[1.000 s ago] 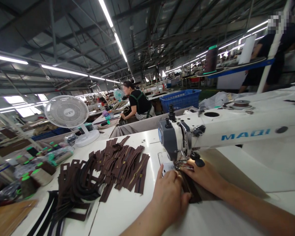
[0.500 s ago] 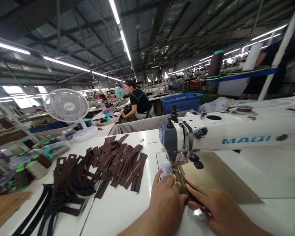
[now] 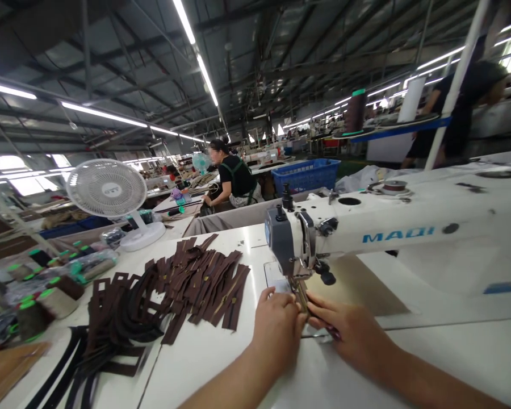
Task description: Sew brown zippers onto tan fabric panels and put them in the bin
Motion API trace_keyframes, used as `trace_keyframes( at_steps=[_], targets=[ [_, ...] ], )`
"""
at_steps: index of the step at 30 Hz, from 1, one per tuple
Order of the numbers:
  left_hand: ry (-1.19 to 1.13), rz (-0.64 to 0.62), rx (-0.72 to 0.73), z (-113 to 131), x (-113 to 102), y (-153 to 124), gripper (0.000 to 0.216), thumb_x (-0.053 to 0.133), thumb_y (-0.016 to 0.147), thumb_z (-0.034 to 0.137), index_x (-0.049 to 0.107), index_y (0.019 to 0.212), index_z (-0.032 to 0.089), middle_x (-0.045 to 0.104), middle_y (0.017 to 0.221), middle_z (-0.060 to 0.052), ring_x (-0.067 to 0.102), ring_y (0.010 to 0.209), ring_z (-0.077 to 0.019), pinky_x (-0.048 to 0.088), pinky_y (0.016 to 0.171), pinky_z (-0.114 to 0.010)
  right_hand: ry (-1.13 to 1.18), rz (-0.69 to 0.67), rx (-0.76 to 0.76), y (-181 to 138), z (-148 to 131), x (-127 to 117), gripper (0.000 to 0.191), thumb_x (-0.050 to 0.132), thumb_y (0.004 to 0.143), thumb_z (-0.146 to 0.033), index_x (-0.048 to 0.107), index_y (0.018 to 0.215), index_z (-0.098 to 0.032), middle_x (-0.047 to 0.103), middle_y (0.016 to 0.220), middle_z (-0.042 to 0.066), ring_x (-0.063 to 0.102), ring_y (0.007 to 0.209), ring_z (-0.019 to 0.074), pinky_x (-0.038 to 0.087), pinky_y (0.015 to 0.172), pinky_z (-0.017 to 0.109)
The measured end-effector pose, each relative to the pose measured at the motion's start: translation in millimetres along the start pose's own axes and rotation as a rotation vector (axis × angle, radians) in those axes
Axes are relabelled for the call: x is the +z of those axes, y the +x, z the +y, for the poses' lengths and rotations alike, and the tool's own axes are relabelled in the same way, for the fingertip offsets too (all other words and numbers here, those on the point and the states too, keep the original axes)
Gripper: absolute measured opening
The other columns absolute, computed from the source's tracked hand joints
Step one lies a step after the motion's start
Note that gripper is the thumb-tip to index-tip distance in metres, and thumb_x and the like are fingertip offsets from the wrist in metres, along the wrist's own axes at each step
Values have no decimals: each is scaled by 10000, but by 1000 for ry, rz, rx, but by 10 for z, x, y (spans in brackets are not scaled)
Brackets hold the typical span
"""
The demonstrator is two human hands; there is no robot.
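Note:
A brown zipper with brass-coloured teeth (image 3: 300, 294) runs under the presser foot of a white sewing machine (image 3: 398, 224). On its left edge my left hand (image 3: 277, 325) presses down, fingers bent and closed over the strip close to the needle. My right hand (image 3: 351, 330) grips the strip from the other side, fingertips beside the teeth. A small dark reddish object (image 3: 334, 333) is tucked under the right fingers; its kind is hidden. To the left lies a heap of brown zipper pieces (image 3: 208, 284), beside curved black and brown strips (image 3: 132, 315).
A white fan (image 3: 108, 187) stands at the table's back left. Thread cones (image 3: 57, 301) and bagged spools crowd the left edge near a brown board (image 3: 15, 369). A blue basket (image 3: 306, 175) and a seated co-worker (image 3: 236, 176) are beyond; another person (image 3: 455, 108) stands at right.
The view has shifted slightly, so the machine and table sit further left. Both hands have moved nearer the presser foot, and less of the zipper shows in front of it.

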State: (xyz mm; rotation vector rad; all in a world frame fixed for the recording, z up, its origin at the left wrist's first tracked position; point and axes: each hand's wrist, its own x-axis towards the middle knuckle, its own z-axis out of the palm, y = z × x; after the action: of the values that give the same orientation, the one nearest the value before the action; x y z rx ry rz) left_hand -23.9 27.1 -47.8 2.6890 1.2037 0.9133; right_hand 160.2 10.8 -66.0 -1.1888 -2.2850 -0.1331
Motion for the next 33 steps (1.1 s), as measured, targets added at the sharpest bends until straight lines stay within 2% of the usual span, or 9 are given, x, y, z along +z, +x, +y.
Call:
trace_keyframes(
  at_steps=[4,8,11,16,19,24,33],
  targets=[
    [-20,47,33,42,27,-158,93,623,856,114,646,831,201,697,976,-4,661,884,-169,396,1000,-429,-21,56,-19,-62,-28,50,374,338,943,-177,707,1005,-181,651,1152,99,700,805,212,593,672,315],
    [-3,6,57,33,9,-154,105,618,867,96,641,854,197,697,984,-11,662,910,-170,373,1031,-436,-20,53,8,-51,-32,65,367,344,948,-186,709,972,-205,653,1155,74,702,776,230,595,608,353],
    [10,-30,69,5,-8,-97,109,606,874,88,641,869,190,692,1001,-18,657,929,-170,365,1047,-432,7,49,14,7,-8,46,365,342,941,-182,707,944,-201,658,1148,79,701,793,237,594,622,363],
    [33,-51,58,-68,25,-9,112,597,872,88,644,894,188,685,1012,-22,647,943,-172,368,1054,-417,35,23,22,132,99,43,345,367,917,-168,709,938,-201,641,1184,76,685,894,228,583,729,322],
    [36,-42,59,-121,56,43,118,581,875,97,643,923,186,680,1019,-29,640,951,-174,368,1059,-413,4,20,16,184,185,102,339,387,901,-165,702,1021,-199,655,1156,78,691,861,218,580,729,298],
    [22,-41,46,-166,69,90,96,560,881,134,643,902,179,676,968,-32,636,911,-171,392,1042,-396,-17,79,-2,217,257,176,341,409,870,-140,709,1013,-215,690,1082,70,699,812,211,580,732,303],
    [6,-42,34,-173,83,101,95,567,856,132,642,900,170,671,963,-44,627,916,-185,402,1030,-396,-32,80,-27,228,308,213,359,458,816,-80,709,1038,-208,701,1047,89,689,881,236,582,752,339]
  ],
)
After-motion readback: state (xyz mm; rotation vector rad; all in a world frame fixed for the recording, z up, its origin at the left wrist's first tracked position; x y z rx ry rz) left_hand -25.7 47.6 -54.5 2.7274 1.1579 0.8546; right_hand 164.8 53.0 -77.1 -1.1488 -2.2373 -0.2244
